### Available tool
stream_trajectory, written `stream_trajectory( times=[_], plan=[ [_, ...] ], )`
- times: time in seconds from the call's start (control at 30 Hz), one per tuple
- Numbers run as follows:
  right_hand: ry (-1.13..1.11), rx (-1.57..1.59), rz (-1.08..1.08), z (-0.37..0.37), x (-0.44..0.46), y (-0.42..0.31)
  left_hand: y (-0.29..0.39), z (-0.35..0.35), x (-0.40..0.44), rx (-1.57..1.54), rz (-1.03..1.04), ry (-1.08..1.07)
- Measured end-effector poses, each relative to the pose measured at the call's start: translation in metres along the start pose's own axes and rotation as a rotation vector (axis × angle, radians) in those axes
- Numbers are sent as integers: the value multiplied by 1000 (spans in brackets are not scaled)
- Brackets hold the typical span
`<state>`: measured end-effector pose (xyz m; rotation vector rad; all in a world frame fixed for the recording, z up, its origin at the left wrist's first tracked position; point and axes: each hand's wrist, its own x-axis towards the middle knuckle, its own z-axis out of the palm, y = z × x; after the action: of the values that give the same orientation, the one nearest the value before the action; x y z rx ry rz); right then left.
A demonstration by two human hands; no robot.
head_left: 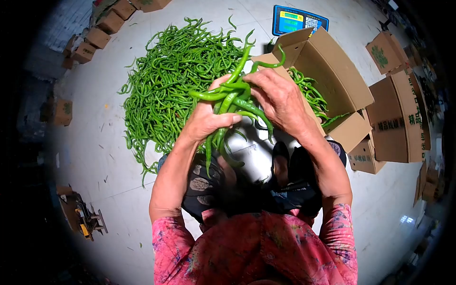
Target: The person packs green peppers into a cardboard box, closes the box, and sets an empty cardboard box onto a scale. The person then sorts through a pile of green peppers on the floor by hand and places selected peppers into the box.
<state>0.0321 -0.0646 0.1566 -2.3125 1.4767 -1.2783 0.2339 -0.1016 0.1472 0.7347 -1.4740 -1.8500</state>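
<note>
A bunch of long, curled green chili peppers (230,102) is held up in front of my body. My left hand (205,118) is wrapped round the bunch from the left, its thumb across the front. On the other side my right hand (280,100) has its fingers bent in and closed on peppers at the bunch's right edge; its fingertips are partly hidden. Behind my left hand, a large pile of green chili peppers (166,80) lies on the floor. An open cardboard box (337,71) with more peppers inside stands beside my right hand.
A blue-framed digital scale display (300,21) stands behind the open box. More cardboard boxes (396,118) are at the right, and several small boxes (110,22) line the far left. A yellow-and-black item (88,221) lies on the floor at lower left.
</note>
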Motion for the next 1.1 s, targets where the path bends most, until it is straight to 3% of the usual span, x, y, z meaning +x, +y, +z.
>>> stream_trajectory(
  times=[0.2,0.37,0.5,0.6,0.7,0.83,0.97,1.1],
  plan=[
    [24,-72,9,1,4,-6,-5,0,0,-300,-170,-106],
    [64,-20,82,3,6,-4,-9,7,0,-442,-135,-103],
    [200,7,34,6,13,-4,-8,5,-1,-495,-200,-103],
    [177,2,19,5,18,-7,-12,3,-4,-582,-187,-123],
    [214,96,26,6,22,-1,-16,1,-5,-783,-160,-192],
    [218,312,356,-1,23,-8,-9,-3,-3,-598,-167,-224],
    [318,94,125,4,24,-7,-13,-2,-5,-653,-189,-226],
    [188,590,630,-12,28,-11,-10,0,-6,-712,-164,-227]
  ],
)
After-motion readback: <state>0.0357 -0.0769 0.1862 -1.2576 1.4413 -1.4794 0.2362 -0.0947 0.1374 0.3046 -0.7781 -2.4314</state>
